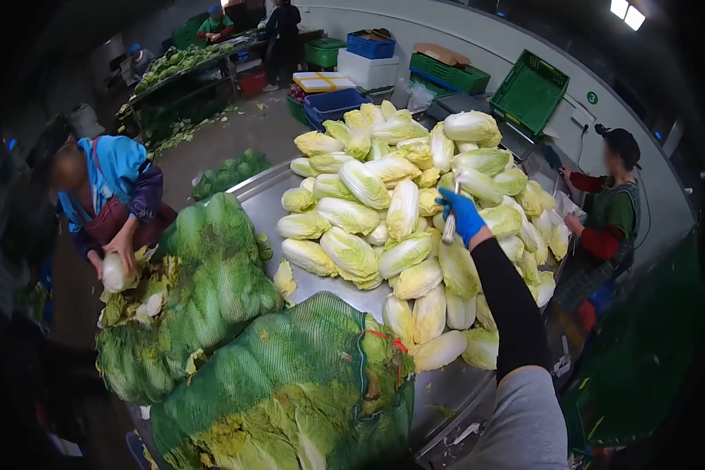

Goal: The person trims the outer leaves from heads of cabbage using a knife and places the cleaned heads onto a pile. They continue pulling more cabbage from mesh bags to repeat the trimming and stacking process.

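Observation:
My right hand [464,216], in a blue glove, reaches out over a big heap of trimmed napa cabbages [403,207]. Its fingers are closed around a slim, pale, stick-like tool [450,228] whose kind I cannot make out. Pale yellow-green heads lie close under and around the hand. Nearer to me, a green mesh sack [282,345] full of untrimmed cabbages lies at the table's edge, with a red tie at its right side. My left hand is out of view.
A metal table [262,200] carries the heap. Another full mesh sack [204,290] lies left, where a person [110,188] holds a cabbage. A second person [615,204] stands right. Crates [531,90] and a blue bin [333,106] stand behind.

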`<state>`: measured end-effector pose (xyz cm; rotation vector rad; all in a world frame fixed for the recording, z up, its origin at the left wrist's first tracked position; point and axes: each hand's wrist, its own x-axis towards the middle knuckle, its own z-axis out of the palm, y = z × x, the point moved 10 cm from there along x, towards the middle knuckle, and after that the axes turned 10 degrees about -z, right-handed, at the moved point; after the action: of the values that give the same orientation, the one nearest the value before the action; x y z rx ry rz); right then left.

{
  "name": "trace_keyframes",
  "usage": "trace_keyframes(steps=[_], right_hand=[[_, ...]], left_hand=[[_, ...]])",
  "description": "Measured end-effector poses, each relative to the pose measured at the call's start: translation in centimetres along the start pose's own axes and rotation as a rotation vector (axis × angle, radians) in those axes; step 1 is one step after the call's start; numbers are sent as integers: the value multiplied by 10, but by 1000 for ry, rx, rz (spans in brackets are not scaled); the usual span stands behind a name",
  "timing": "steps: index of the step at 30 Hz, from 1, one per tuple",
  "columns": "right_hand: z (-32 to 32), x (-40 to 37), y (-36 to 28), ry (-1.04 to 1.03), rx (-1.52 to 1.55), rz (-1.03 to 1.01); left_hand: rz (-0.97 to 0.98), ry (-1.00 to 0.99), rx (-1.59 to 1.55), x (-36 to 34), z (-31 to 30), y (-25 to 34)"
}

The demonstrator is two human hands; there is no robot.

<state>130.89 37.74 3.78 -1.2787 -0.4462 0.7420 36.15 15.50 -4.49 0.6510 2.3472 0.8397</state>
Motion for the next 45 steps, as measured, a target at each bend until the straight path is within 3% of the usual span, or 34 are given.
trace_keyframes(steps=[3,6,8,9,11,14,15,16,18,24,26,29,31,32,34,35,36,39,42,44,45], right_hand=[[10,-57,39,-47,-69,141],[26,-119,45,-117,-117,241],[35,-152,33,-193,-222,152],[32,-166,35,-232,-283,166],[20,-182,41,-230,-233,107],[33,-233,26,-248,-178,21],[49,-271,21,-226,-211,71],[69,-301,17,-216,-246,115],[96,-346,37,-400,-325,157],[158,-482,107,-550,-454,286],[183,-524,118,-559,-402,317],[214,-579,142,-618,-354,365],[217,-620,154,-678,-409,359],[207,-638,160,-640,-604,488],[188,-653,169,-471,-646,241],[188,-661,164,-457,-718,242],[190,-665,161,-518,-857,97],[210,-694,153,-549,-967,-80],[201,-735,210,-552,-931,8],[210,-756,219,-371,-511,186],[212,-769,214,-291,-457,300]], left_hand=[[-1,-15,-48,-24,-3,30],[30,-88,-147,-12,-3,13],[32,-122,-48,-15,0,16],[134,-120,-219,55,14,-60],[175,-129,-119,44,17,-49],[288,-121,-213,61,34,-76],[461,30,60,28,23,-37],[576,23,155,8,20,-11],[697,100,241,-10,16,13],[733,81,98,-30,-11,35],[341,-365,-184,-33,17,20],[23,-755,-237,-57,80,6],[125,-900,-261,-76,75,43],[236,-1029,-275,-89,84,70],[165,-1151,-342,-81,109,52],[68,-1152,-367,-75,113,39],[-42,-1138,-380,-71,115,25],[-105,-1159,-440,-68,104,21],[-153,-1288,-563,-64,97,14],[-197,-1473,-617,-73,76,20],[-162,-1484,-648,-71,64,21]])
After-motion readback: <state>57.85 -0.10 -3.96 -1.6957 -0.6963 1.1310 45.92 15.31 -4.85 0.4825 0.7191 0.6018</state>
